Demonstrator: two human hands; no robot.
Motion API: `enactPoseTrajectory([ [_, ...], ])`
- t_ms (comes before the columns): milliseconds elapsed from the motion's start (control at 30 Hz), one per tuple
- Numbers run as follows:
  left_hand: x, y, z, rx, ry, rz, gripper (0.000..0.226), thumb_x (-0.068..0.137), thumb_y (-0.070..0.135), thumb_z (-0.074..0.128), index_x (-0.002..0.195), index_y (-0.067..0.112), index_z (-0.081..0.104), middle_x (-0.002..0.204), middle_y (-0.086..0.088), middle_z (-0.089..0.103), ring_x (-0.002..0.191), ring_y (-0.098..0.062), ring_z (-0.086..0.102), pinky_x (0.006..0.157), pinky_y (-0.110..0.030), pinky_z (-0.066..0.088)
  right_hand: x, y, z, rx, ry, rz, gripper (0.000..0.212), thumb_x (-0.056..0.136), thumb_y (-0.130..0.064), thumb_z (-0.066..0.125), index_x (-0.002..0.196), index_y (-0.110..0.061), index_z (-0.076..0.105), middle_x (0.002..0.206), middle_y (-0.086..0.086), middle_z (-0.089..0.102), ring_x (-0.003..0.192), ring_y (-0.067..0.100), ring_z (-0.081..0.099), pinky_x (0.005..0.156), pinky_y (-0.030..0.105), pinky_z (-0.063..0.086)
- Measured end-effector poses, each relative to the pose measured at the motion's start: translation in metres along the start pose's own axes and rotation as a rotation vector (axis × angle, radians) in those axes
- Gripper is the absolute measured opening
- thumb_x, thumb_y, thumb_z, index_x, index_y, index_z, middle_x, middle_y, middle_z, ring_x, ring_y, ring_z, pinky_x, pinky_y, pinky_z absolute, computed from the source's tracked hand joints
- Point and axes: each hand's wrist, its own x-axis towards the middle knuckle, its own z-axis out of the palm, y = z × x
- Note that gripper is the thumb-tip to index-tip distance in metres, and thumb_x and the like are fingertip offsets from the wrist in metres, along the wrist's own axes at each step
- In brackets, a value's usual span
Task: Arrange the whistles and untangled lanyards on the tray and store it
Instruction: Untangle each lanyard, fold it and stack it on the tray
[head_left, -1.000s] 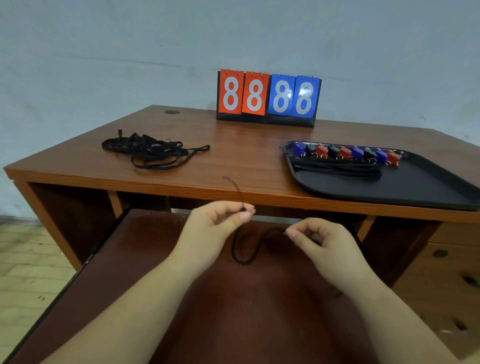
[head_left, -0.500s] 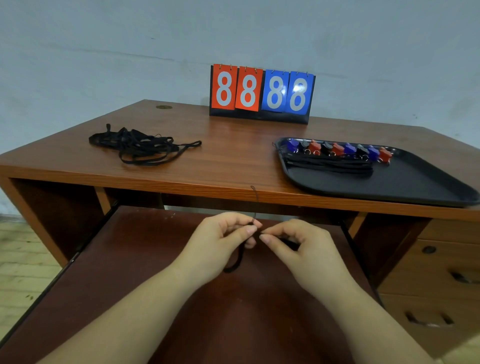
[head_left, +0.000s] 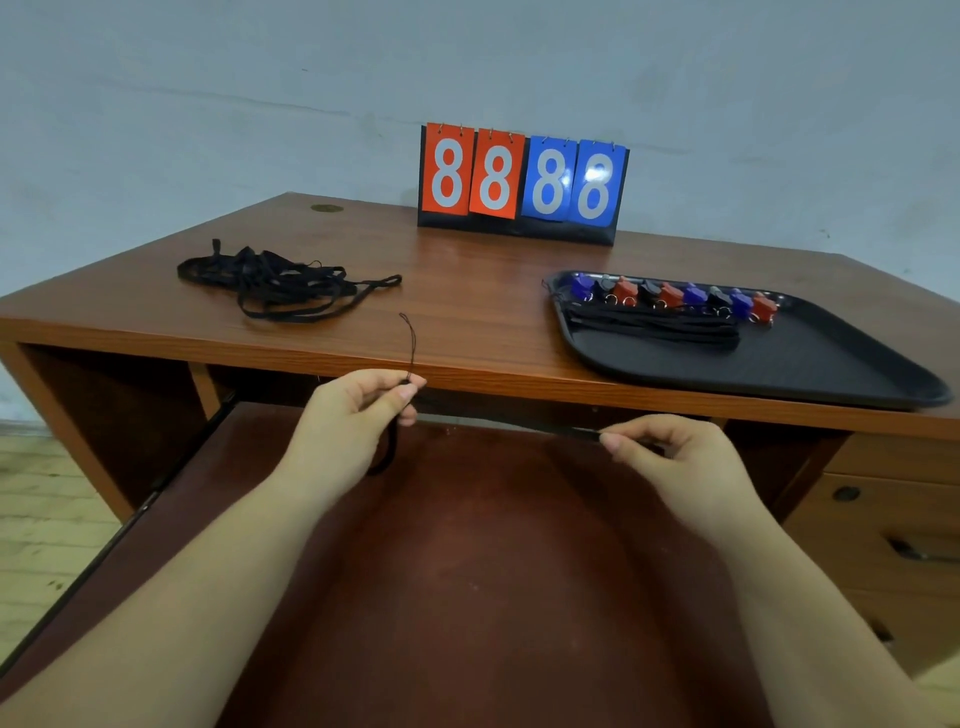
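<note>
Both hands pinch thumb to forefinger, left hand (head_left: 358, 415) raised, right hand (head_left: 670, 452) apart, forearms extended.

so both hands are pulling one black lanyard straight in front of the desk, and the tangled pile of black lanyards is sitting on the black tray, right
Not quite. In the head view, the tangled pile of black lanyards lies on the bare wooden desk, left of the black tray. The left hand and right hand do hold one black lanyard stretched between them.

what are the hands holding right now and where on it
One black lanyard, stretched between both hands: left hand pinches it near the thin loop end, right hand pinches the strap further along.
</note>
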Motion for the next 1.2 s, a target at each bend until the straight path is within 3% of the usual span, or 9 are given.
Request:
enactPoseTrajectory([
  [200,-0.004,0.003,0.003,0.016,-0.088,0.008,0.016,0.092,0.013,0.055,0.092,0.025,0.066,0.080,0.004,0.071,0.078,-0.001,0.067,0.079,-0.012,0.047,-0.002,-0.006,0.001,0.147,0.102,-0.024,0.010,0.081,-0.015,0.070,0.082,-0.025,0.072,0.080,-0.012,0.069,0.072,0.000,0.061,0.064,0.012,0.045],
  [300,-0.010,0.009,0.008,0.085,-0.182,0.074,0.019,0.089,0.017,0.060,0.088,0.034,0.068,0.094,0.015,0.069,0.092,0.011,0.061,0.079,-0.002,0.043,-0.006,-0.015,0.009,0.437,0.037,0.022,0.011,0.075,-0.013,0.072,0.076,-0.024,0.072,0.065,-0.007,0.063,0.058,0.008,0.053,0.058,0.019,0.045],
  [367,-0.013,0.012,0.012,0.081,-0.195,0.125,0.020,0.087,0.018,0.062,0.088,0.037,0.069,0.107,0.021,0.062,0.103,0.017,0.053,0.082,0.003,0.038,-0.009,-0.020,0.017,0.636,-0.050,0.050,0.011,0.065,-0.023,0.077,0.076,-0.023,0.074,0.062,-0.006,0.059,0.059,0.011,0.051,0.063,0.025,0.044],
  [500,-0.021,0.017,0.022,0.004,-0.220,0.130,0.024,0.086,0.018,0.063,0.088,0.041,0.070,0.119,0.025,0.056,0.112,0.013,0.050,0.095,-0.008,0.038,-0.015,-0.027,0.030,0.775,-0.184,0.026,0.042,0.048,-0.047,0.084,0.081,-0.022,0.077,0.062,-0.006,0.058,0.060,0.007,0.052,0.064,0.021,0.048],
  [633,-0.031,0.024,0.031,-0.099,-0.324,0.037,0.020,0.087,0.012,0.061,0.090,0.030,0.071,0.093,0.014,0.073,0.093,0.006,0.064,0.079,-0.006,0.046,-0.019,-0.032,0.035,0.659,-0.118,0.013,0.017,0.066,-0.034,0.067,0.077,-0.025,0.077,0.076,-0.005,0.072,0.077,0.007,0.064,0.080,0.027,0.047],
  [733,-0.033,0.022,0.033,-0.076,-0.353,0.031,0.019,0.087,0.014,0.062,0.092,0.029,0.072,0.098,0.017,0.072,0.096,0.005,0.064,0.082,-0.005,0.044,-0.020,-0.034,0.033,0.575,-0.113,-0.004,0.015,0.074,-0.030,0.063,0.079,-0.026,0.077,0.085,-0.001,0.075,0.093,0.011,0.068,0.086,0.026,0.051],
  [867,-0.033,0.024,0.037,-0.229,-0.252,-0.059,0.019,0.084,0.013,0.064,0.090,0.028,0.074,0.093,0.015,0.073,0.089,0.007,0.064,0.073,-0.003,0.044,-0.020,-0.035,0.036,0.520,-0.128,0.067,0.019,0.090,-0.015,0.055,0.093,-0.020,0.074,0.080,-0.007,0.071,0.082,0.003,0.068,0.078,0.018,0.053],
  [967,-0.035,0.026,0.042,-0.453,-0.258,-0.205,0.017,0.079,0.014,0.065,0.088,0.023,0.076,0.089,0.003,0.075,0.078,-0.001,0.065,0.071,-0.013,0.050,-0.024,-0.038,0.040,0.570,-0.186,0.093,0.026,0.092,-0.007,0.053,0.108,-0.021,0.067,0.076,-0.002,0.072,0.075,0.005,0.069,0.071,0.013,0.052],
  [1200,-0.037,0.028,0.044,-0.666,-0.348,-0.303,0.036,0.065,0.011,0.066,0.101,0.014,0.070,0.079,-0.004,0.070,0.069,-0.009,0.066,0.066,-0.019,0.054,-0.027,-0.040,0.043,0.621,-0.166,0.159,0.011,0.084,-0.008,0.064,0.092,-0.010,0.072,0.074,0.003,0.073,0.066,0.007,0.066,0.060,0.015,0.051],
])
